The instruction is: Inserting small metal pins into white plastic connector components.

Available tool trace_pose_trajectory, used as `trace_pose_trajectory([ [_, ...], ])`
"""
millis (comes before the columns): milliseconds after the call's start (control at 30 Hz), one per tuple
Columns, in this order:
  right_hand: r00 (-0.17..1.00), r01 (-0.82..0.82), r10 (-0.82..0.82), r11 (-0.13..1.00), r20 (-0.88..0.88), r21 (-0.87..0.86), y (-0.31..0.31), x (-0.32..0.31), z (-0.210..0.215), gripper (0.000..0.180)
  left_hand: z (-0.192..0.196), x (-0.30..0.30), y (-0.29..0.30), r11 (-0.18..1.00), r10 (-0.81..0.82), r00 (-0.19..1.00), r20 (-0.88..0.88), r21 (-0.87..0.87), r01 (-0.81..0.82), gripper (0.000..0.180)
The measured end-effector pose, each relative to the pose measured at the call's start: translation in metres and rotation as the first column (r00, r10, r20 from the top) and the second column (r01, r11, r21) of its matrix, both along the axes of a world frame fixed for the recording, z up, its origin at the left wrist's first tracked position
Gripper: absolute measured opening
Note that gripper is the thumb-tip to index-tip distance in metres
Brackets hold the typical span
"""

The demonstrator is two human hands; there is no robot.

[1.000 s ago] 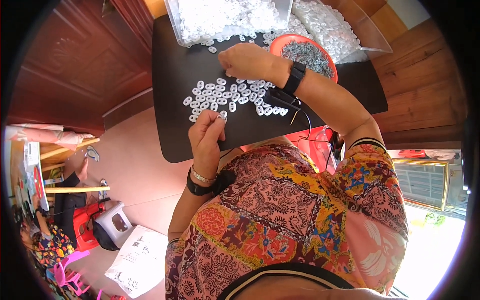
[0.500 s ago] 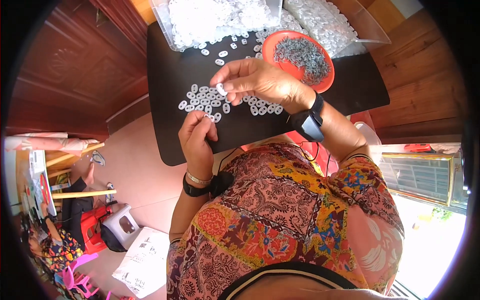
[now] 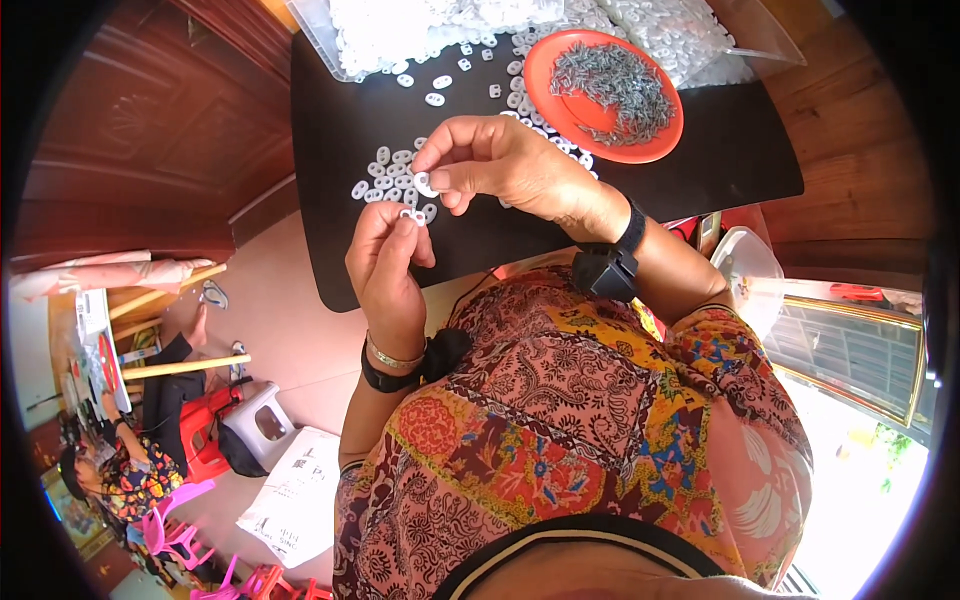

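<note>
From where I stand, the left hand [image 3: 385, 262] pinches a small white link [image 3: 418, 217] between thumb and fingertips; just beyond, the right hand [image 3: 505, 170] pinches a second white oval [image 3: 425, 185], apart from it. I'd say pairing is in hand, calling for careful alignment. Both look glossy, with holes. Past them lie loose white pieces [image 3: 383, 182], then an orange-red plate [image 3: 566, 108] of grey slivers [image 3: 640, 90].

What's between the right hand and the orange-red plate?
Loose white two-hole pieces on the black table lie between the right hand and the plate, in the head view.
</note>
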State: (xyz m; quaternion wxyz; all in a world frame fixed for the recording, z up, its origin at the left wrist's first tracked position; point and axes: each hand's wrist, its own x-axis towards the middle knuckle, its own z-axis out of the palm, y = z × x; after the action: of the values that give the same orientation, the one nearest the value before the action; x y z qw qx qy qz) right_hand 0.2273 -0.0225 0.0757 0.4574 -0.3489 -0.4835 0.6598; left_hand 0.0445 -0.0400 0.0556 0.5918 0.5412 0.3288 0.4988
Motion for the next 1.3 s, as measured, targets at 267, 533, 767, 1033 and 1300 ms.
trace_pose_trajectory([
  [267,0.972,0.049,-0.097,0.974,0.216,0.219,-0.008,0.002,0.0,0.014,-0.005,0.006,-0.004,0.998,0.059,0.996,-0.062,-0.01,-0.059,0.009],
  [533,0.973,0.096,-0.139,0.97,0.187,0.222,-0.011,-0.003,-0.003,0.014,-0.005,0.009,-0.004,0.998,0.061,0.996,-0.061,-0.016,-0.062,0.01],
  [767,0.972,0.146,-0.181,0.964,0.151,0.221,-0.012,-0.004,-0.008,0.012,-0.007,0.01,-0.004,0.996,0.081,0.994,-0.071,-0.019,-0.082,0.011],
  [1033,0.961,0.155,-0.203,0.957,0.185,0.245,-0.012,-0.006,-0.012,0.012,-0.01,0.01,-0.003,0.997,0.079,0.993,-0.088,-0.018,-0.081,0.01],
  [1300,0.967,0.154,-0.184,0.973,0.173,0.174,-0.01,-0.006,-0.014,0.012,-0.009,0.009,-0.002,0.996,0.085,0.991,-0.107,-0.013,-0.086,0.011],
])
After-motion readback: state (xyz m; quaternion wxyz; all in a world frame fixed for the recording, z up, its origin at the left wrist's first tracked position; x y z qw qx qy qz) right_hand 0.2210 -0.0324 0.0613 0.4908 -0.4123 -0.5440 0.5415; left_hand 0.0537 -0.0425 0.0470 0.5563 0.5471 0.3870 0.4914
